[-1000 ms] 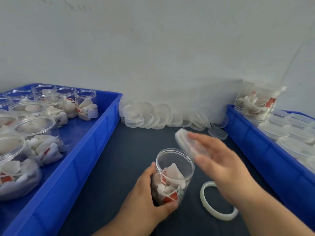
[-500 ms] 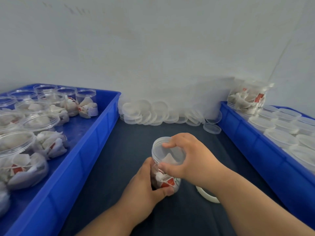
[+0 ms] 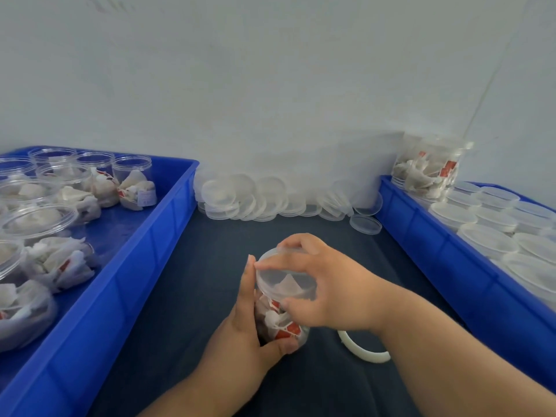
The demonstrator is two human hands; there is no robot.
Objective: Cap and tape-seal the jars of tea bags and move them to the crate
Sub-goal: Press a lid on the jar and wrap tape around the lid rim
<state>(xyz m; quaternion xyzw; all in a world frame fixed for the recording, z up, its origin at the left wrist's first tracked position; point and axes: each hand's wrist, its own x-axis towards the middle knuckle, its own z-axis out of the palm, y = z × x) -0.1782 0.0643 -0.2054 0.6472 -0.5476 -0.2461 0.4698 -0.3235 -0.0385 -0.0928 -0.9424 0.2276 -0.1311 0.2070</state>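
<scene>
Lower centre of the frame: I noted the right hand (image 3: 328,290) with fingers and thumb curled round the rim of the lid (image 3: 282,275), which sat on the mouth of the jar (image 3: 282,323). The left hand (image 3: 243,335) was wrapped round the jar's body, thumb near its base, steadying it on the mat (image 3: 186,296). I could not tell whether the lid was fully seated. My judgement: hold the jar firm and keep the lid level while closing it all round. The tape (image 3: 364,352) lay just right of the jar. The crate (image 3: 421,236) of capped jars stood along the right edge.
</scene>
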